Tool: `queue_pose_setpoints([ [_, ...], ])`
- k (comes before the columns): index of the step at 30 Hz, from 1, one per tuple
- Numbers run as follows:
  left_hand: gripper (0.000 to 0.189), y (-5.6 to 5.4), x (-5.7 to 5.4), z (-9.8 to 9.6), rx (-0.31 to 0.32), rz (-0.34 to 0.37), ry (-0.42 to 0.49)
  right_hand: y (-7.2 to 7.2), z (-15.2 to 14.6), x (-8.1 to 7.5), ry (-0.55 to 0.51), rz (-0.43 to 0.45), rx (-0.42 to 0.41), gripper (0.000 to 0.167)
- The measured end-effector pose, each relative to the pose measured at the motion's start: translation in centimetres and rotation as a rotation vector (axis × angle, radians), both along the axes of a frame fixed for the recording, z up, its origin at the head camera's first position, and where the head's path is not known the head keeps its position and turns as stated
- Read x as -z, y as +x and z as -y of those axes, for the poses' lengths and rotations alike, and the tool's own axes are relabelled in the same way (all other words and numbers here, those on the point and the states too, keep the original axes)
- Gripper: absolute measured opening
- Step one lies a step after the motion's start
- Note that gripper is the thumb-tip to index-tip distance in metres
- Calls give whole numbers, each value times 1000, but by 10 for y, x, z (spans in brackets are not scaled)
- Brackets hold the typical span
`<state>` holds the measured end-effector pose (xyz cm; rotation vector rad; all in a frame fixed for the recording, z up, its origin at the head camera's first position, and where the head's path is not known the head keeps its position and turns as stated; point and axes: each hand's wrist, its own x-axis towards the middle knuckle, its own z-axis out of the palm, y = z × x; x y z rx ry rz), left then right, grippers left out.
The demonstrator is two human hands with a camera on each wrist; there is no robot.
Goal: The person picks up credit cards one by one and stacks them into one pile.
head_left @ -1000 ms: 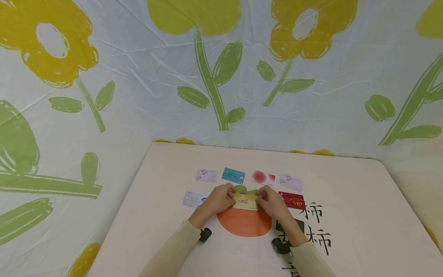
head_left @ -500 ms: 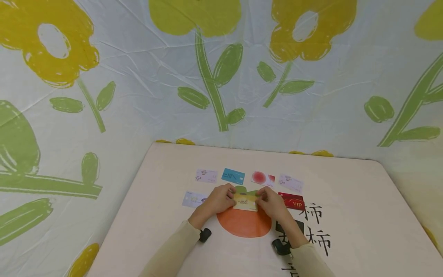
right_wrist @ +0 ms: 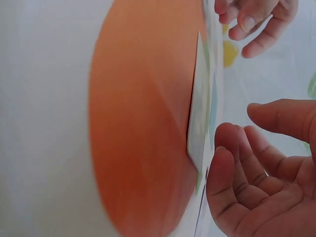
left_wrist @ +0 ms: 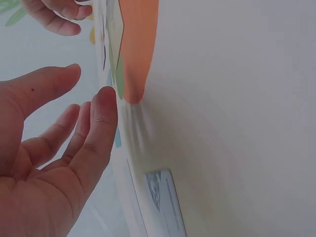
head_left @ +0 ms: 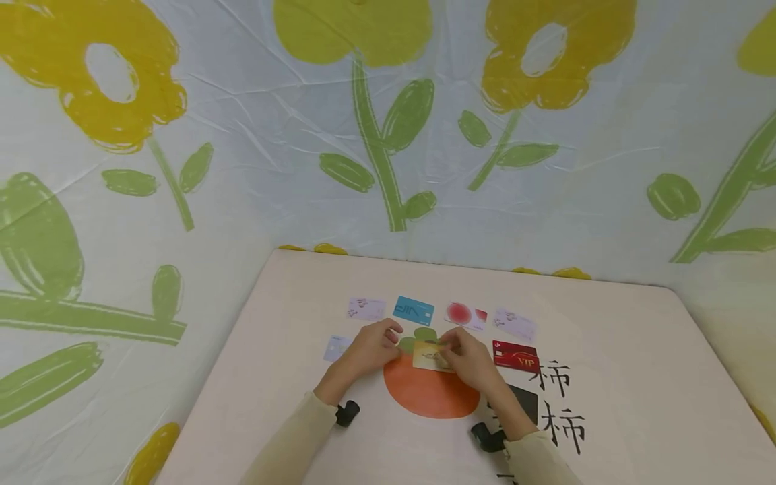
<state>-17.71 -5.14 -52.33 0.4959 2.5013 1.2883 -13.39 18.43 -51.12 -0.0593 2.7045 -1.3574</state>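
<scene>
The yellow card (head_left: 429, 360) lies on the desk (head_left: 612, 330), over the upper part of an orange print (head_left: 430, 396). The left hand (head_left: 368, 347) is beside it, thumb and fingers parted, holding nothing. The right hand (head_left: 470, 360), thumb and fingers likewise apart and grasping nothing, overlaps the card's right end in the head view.

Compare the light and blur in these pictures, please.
Head view: fairly even light, lettering on the yellow card too small to read; left wrist view: dim, soft shadow on tabletop beside the orange print; right wrist view: the print's edge soft.
</scene>
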Motion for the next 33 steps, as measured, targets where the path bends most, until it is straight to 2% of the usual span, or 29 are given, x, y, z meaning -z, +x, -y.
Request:
queue_pose_setpoints([
  [4,37,1,2,12,-21,10,18,0,9,-2,-32,-33,-30,20],
  [9,36,1,5,32,-47,-24,16,-1,23,1,-61,-48,-54,20],
  [16,38,2,1,60,-107,-26,7,-4,40,4,-105,-102,-100,23],
  [21,37,2,-1,80,-152,-66,-3,-7,54,-1,-136,-52,-122,27],
  [27,38,1,-3,99,-215,-78,-8,-14,71,-2,-93,-83,-155,28],
  [33,38,2,-3,111,-237,-80,-16,-20,84,0,-88,-64,-171,28],
])
